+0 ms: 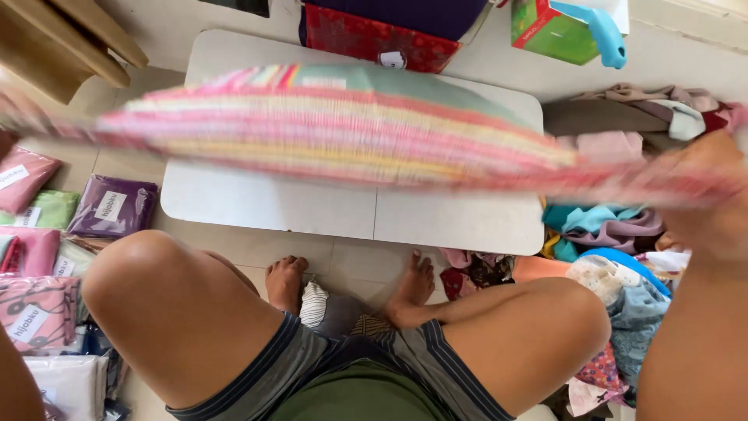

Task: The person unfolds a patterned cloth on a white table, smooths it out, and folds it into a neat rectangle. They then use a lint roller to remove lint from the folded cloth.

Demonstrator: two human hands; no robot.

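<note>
A pink, yellow and green striped cloth (pixel 335 125) is stretched wide in the air above a low white table (pixel 265 206), blurred with motion. My right hand (pixel 705 195) grips its right end at the right edge of the view. My left hand is out of view past the left edge, where the cloth's other end runs off. My bare knees and feet show below the table.
Packaged folded cloths (pixel 113 206) in clear bags lie on the floor at left. A heap of loose clothes (pixel 615 234) is piled at right. A red patterned box (pixel 374 39) and a green box (pixel 553 31) stand beyond the table.
</note>
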